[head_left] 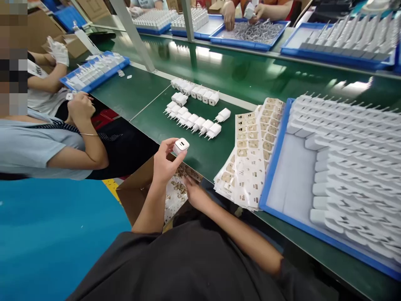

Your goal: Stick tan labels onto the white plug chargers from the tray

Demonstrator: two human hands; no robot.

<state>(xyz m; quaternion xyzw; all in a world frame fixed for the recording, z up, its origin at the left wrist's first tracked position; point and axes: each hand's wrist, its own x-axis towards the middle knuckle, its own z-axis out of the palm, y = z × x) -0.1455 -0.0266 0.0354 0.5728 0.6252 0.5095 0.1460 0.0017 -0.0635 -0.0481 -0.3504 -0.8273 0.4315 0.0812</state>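
Observation:
My left hand (166,161) is closed around a white USB wall charger (181,145), whose port face points up toward me. Lower down, my right hand (194,194) reaches over an open cardboard box (133,190) below the table edge. Its fingers are blurred, and whether they hold anything is unclear. Scraps of backing paper (180,188) lie inside that box. Beyond my left hand, several white chargers (197,122) with pins stand in rows on the green table (150,94). One charger (223,115) lies apart, to the right of those rows.
A stack of sticker sheets (249,167) lies right of the chargers, beside a blue-rimmed tray (266,184) packed with white chargers. A metal post (133,35) rises across the table. Co-workers sit at left and across, near a charger tray (94,73) and a parts tray (250,39).

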